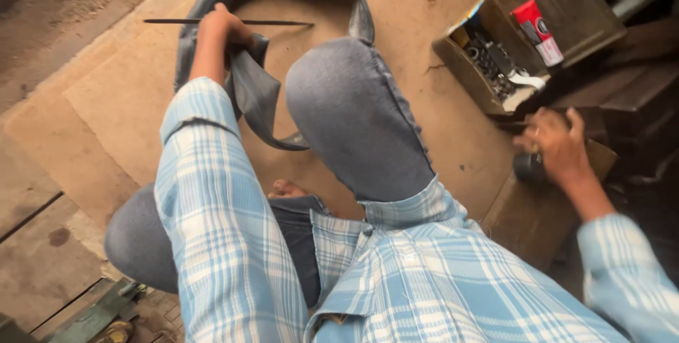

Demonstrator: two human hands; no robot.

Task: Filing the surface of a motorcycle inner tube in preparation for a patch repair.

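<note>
I sit on the ground with my raised knee (350, 113) in grey trousers in the middle of the view. My left hand (221, 26) grips a fold of a grey rubber inner tube (258, 92) that loops around behind my knee. A thin dark rod (283, 23) lies across the tube by that hand; whether the hand holds it I cannot tell. My right hand (559, 143) reaches to the right and closes over a small dark round object (529, 166) on a wooden block (523, 208).
Brown cardboard sheets (120, 95) cover the floor under the tube. An open metal toolbox (495, 60) with small metal parts and a red-and-white tube (537, 28) stands at the upper right. Dark wooden pieces and clutter sit at the far right.
</note>
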